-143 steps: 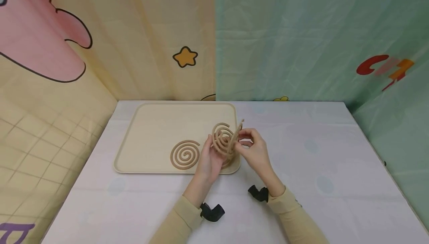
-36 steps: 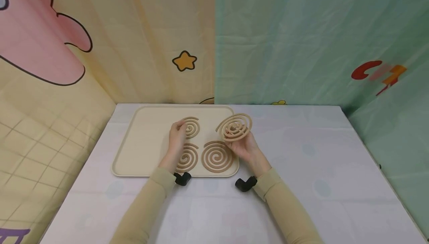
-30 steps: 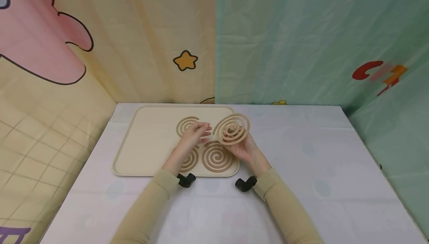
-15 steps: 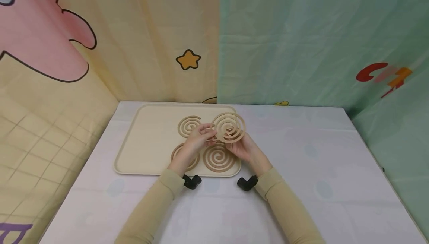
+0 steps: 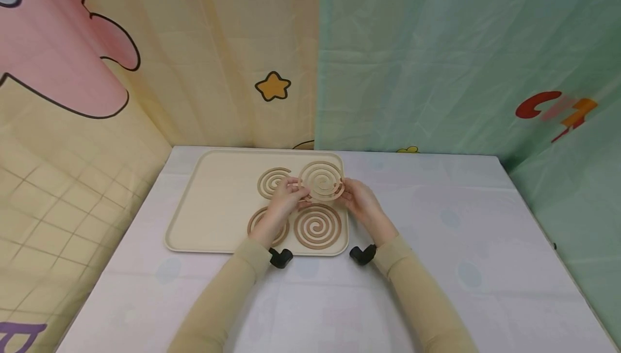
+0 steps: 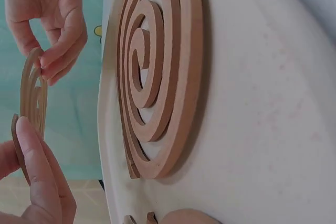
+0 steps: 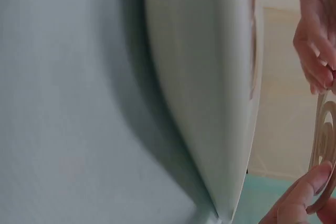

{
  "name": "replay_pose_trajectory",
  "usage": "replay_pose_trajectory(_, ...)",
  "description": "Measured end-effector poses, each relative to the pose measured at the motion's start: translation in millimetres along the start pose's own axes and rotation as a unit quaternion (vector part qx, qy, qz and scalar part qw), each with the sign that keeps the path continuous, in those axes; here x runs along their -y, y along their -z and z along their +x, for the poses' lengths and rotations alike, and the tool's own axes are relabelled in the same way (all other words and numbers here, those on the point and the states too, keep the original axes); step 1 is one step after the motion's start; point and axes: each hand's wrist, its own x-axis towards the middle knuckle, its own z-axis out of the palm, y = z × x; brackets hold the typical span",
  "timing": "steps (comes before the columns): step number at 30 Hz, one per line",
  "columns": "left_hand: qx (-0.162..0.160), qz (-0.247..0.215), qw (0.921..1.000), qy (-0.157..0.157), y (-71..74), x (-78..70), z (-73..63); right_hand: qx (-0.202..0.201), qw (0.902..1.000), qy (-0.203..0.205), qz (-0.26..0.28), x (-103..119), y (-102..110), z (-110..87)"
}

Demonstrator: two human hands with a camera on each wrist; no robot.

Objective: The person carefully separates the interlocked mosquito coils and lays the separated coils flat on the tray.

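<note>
Both hands hold a tan mosquito coil (image 5: 322, 181) raised over the back right part of a cream tray (image 5: 213, 196). My left hand (image 5: 286, 196) pinches its left edge between thumb and fingers. At the opposite edge, the right hand (image 5: 361, 202) grips it with the fingertips. In the left wrist view the held coil (image 6: 37, 95) appears nearly edge-on between the two hands. Three more coils lie flat on the tray: a back coil (image 5: 265, 182), a front left coil (image 5: 257, 215) partly hidden by the left forearm, and a front right coil (image 5: 316, 227).
The tray's left half is bare cream surface. A white cloth (image 5: 436, 267) covers the table around it. Printed curtains (image 5: 412, 56) stand behind and at both sides. A black fitting (image 5: 281, 258) sits at each wrist.
The left hand has left the back coil it set on the tray and moved right to the held coil. The right hand has shifted from under that coil to its right edge.
</note>
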Motion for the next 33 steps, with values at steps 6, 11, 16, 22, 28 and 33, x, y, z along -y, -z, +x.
replay_pose_trajectory(6, -0.027, 0.098, 0.9949, 0.002, 2.3, 0.5, 9.8, -0.064, 0.9722, 0.056, -0.218, 7.9, -4.6, 6.8)
replay_pose_trajectory(11, -0.003, 0.108, 0.9939, 0.022, 6.7, 1.4, 13.1, -0.093, 0.9427, 0.084, -0.309, 8.1, -8.3, 11.2)
replay_pose_trajectory(16, 0.031, 0.135, 0.9899, 0.032, 8.3, 1.8, 11.8, -0.083, 0.8881, 0.096, -0.442, 5.7, -11.2, 13.9)
replay_pose_trajectory(22, 0.074, 0.156, 0.9831, 0.061, 8.3, 0.7, 10.1, -0.053, 0.8282, 0.124, -0.544, 1.8, -16.1, 13.3)
replay_pose_trajectory(28, 0.086, 0.135, 0.9847, 0.068, 8.1, -0.4, 11.6, -0.052, 0.8057, 0.141, -0.573, -1.1, -20.0, 11.0)
replay_pose_trajectory(33, 0.082, 0.099, 0.9895, 0.067, 9.0, -0.1, 15.8, -0.022, 0.7963, 0.130, -0.590, 0.6, -21.5, 12.6)
